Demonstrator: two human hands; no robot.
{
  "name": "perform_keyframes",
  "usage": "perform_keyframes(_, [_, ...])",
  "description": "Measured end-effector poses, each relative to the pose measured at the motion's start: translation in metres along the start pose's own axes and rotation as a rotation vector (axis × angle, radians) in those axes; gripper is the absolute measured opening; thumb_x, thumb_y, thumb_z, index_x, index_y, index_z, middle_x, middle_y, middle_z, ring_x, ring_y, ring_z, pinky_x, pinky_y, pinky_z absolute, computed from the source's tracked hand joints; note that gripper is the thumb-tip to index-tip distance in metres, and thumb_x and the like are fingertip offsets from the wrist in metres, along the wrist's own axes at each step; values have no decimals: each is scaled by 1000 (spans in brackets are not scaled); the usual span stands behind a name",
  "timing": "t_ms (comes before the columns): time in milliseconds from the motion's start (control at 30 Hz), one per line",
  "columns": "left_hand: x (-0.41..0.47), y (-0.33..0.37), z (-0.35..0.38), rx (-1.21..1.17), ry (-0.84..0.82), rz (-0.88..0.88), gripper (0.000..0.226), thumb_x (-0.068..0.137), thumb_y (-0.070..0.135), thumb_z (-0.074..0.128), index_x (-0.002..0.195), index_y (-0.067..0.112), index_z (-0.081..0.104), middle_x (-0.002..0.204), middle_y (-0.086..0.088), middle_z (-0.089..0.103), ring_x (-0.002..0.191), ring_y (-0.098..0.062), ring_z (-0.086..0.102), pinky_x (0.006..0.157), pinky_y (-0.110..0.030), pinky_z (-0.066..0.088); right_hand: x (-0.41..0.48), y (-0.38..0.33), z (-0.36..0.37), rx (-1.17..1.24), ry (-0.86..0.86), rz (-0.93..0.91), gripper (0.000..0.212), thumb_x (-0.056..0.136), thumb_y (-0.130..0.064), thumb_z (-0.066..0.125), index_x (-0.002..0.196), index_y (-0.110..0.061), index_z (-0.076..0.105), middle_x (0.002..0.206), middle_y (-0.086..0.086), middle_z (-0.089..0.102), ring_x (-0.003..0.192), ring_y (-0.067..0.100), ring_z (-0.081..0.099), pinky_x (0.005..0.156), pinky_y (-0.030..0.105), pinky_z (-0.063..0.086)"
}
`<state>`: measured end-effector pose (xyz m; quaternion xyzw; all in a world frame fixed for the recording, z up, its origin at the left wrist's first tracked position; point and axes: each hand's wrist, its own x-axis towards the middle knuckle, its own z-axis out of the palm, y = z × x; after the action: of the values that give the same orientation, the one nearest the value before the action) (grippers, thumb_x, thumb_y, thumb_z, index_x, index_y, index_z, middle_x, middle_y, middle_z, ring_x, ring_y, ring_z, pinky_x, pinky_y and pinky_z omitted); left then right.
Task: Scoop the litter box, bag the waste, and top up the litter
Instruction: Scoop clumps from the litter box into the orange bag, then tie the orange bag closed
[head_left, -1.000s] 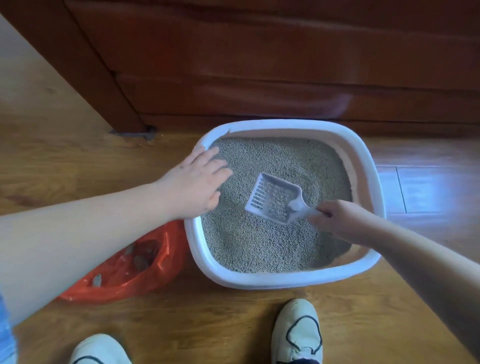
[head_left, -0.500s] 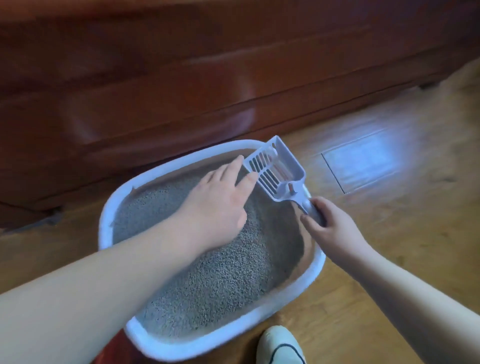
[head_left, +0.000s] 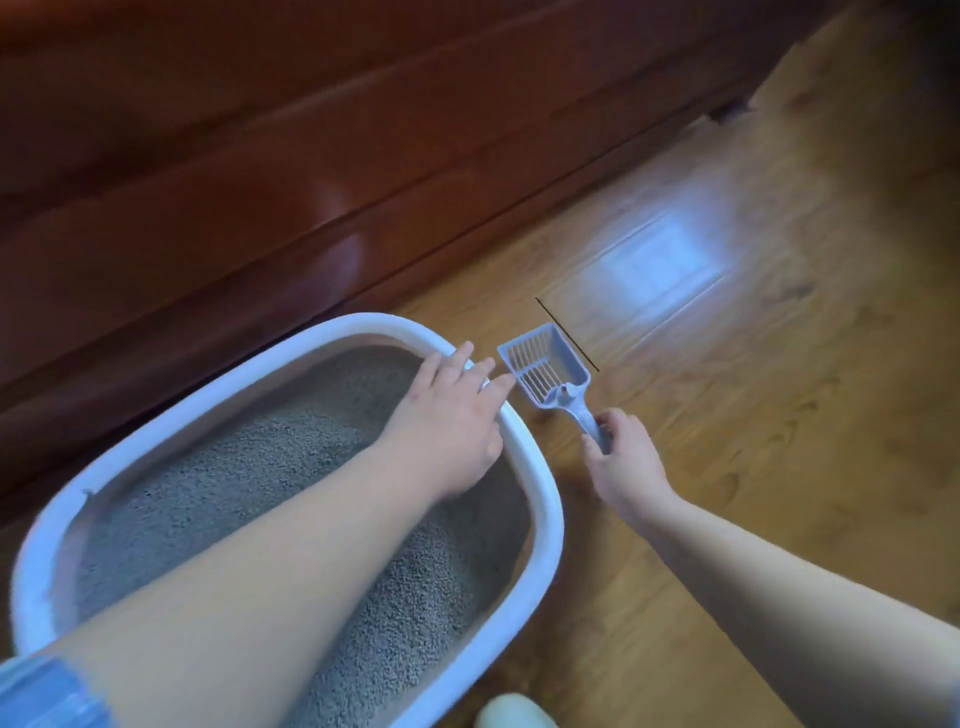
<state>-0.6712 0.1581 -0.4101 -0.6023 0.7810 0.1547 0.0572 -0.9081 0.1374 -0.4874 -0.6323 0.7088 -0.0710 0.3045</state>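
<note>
One scoop (head_left: 543, 370): your right hand (head_left: 621, 463) grips its handle, clear of the litter box (head_left: 550, 509).
Left hand (head_left: 448, 422): flat, empty, on the rim, likely to steady it.

A light-blue short sleeve (head_left: 47, 693), blurred, is worn on the left upper arm. The left hand (head_left: 447, 426) & right hand (head_left: 623, 467) are left bare, forearms incl. A white shoe (head_left: 514, 713) is worn; only the toe is seen.
</note>
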Motion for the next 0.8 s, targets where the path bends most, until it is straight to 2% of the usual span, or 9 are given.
perform_keyframes(167, [-1, -2, 4, -10, -6, -19, 61, 98, 36, 36, 155, 25, 18, 164, 0, 16, 152, -27, 0, 123, -47, 2, 6, 3, 27, -85, -24, -22, 33, 94, -20, 60, 126, -10, 57, 113, 11, 51, 108, 33, 52, 97, 40, 41])
perform_keyframes(400, [-19, -7, 3, -35, 35, -34, 66, 93, 33, 43, 154, 25, 19, 164, -2, 14, 151, -27, 1, 123, -46, 2, 6, -16, 29, -277, -29, -33, 39, 93, -33, 59, 128, -16, 52, 121, 7, 53, 115, 31, 49, 94, 46, 45])
perform_keyframes(533, [-47, -16, -4, -47, 60, -41, 68, 93, 32, 44, 155, 25, 16, 164, -1, 13, 151, -26, 1, 123, -46, 3, 4, -42, 12, -131, 46, -9, 42, 93, -29, 58, 132, -14, 52, 129, 7, 53, 122, 30, 47, 102, 45, 42])
perform_keyframes(600, [-66, -24, -7, -25, 59, -49, 69, 94, 33, 43, 156, 25, 13, 164, -1, 11, 152, -26, 1, 123, -45, 4, -1, -61, -3, -54, 89, -76, 39, 93, -23, 57, 131, -12, 53, 128, 6, 53, 123, 27, 45, 104, 41, 39])
perform_keyframes(667, [-89, -38, -9, 1, 67, -48, 68, 95, 34, 43, 156, 25, 14, 164, -2, 14, 152, -26, 5, 123, -45, 8, -13, -84, -15, -13, 112, -184, 35, 91, -17, 57, 126, -13, 55, 122, 2, 52, 121, 24, 45, 99, 32, 35])
perform_keyframes(800, [-155, -78, -14, 18, 148, -78, 66, 84, 30, 59, 146, 19, 41, 150, -9, 45, 139, -31, 40, 115, -48, 34, -66, -149, -11, 68, 60, -468, 32, 86, -10, 57, 117, -18, 58, 111, -8, 51, 112, 17, 49, 95, 27, 35])
